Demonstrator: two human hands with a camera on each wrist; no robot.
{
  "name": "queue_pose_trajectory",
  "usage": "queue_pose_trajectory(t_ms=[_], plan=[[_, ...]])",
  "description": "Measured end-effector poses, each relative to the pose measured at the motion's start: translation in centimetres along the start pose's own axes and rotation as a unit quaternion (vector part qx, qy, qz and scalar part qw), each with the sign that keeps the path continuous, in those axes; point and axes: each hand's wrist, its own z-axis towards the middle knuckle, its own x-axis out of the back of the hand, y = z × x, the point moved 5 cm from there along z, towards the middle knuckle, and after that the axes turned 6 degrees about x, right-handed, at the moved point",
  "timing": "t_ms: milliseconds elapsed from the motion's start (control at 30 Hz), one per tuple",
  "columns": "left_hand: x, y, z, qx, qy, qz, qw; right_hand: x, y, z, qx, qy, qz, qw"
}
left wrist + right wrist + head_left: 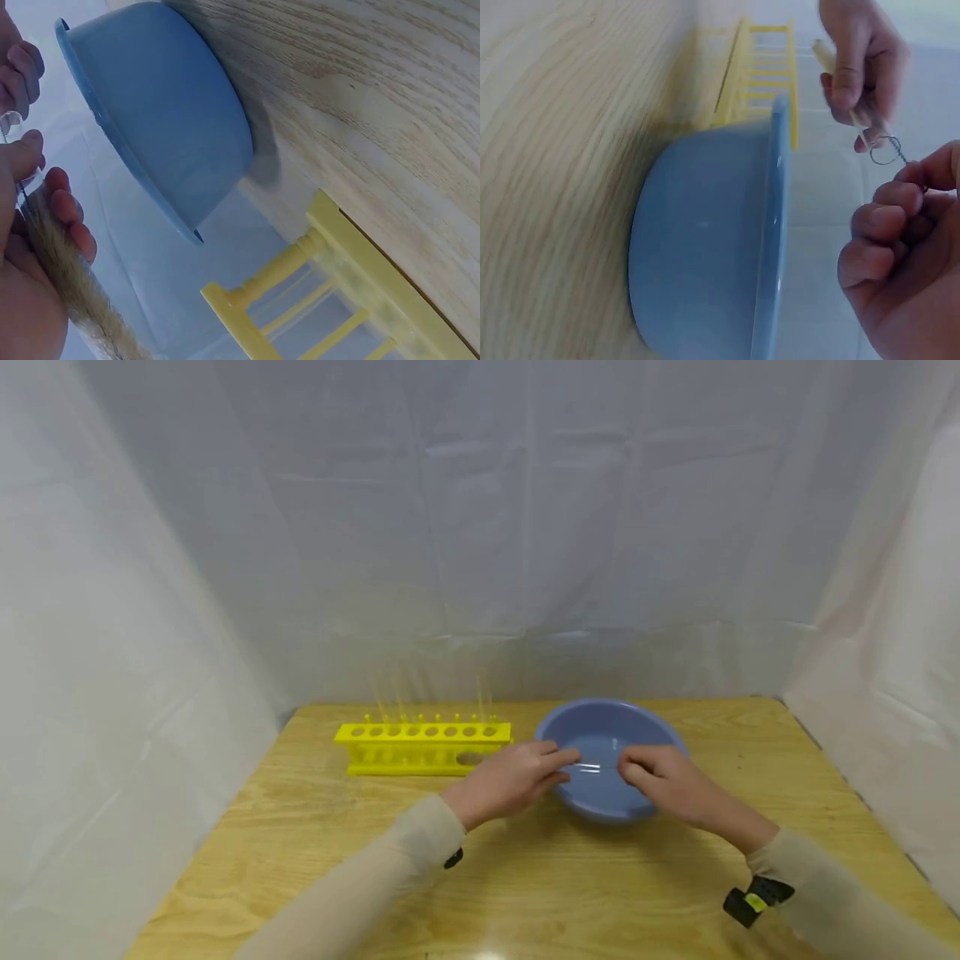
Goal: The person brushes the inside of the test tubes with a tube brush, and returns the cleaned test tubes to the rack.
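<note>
Over the blue basin (611, 797), my left hand (517, 777) holds a clear glass test tube (587, 768) tilted toward the right hand. A test tube brush with tan bristles (75, 285) runs along inside it, lying across the left palm in the left wrist view. My right hand (670, 783) pinches the brush's thin twisted wire (902, 154) between thumb and forefinger, the other fingers curled. A thin ring (886, 150) shows between the two hands in the right wrist view. The wire's far end is hidden in the right hand.
Left of the basin stands a yellow test tube rack (423, 733), with several clear tubes (401, 697) upright at its back and right end. Both stand toward the back of the wooden table (570, 893). White sheeting (480, 527) encloses the back and sides.
</note>
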Motion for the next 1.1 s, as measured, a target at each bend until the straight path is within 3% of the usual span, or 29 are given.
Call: queue_pose_trajectory(t_ms=[167,500,833,1033,1100], plan=[[-0.1,0.1,0.0,0.006,-0.005,0.018,0.9998,0.0,0.0,0.1,0.016,-0.002,-0.015,0.9998],[-0.3,0.2,0.0,0.010,-0.021,-0.002,0.9997,0.5,-0.2,-0.5,0.058,-0.005,-0.034,0.9977],[0.0,0.7,0.4,-0.008,-0.021,-0.019,0.9996,1.6,-0.4,-1.6,0.032,-0.005,-0.041,0.9987],[0.1,-1.4,-1.6,0.055,-0.037,-0.045,0.9968,4.4,0.2,-3.7,0.006,0.014,-0.066,0.9977],[0.2,-2.1,-2.3,0.060,-0.033,-0.048,0.9965,5.5,0.5,-4.5,-0.004,0.021,-0.071,0.9972]])
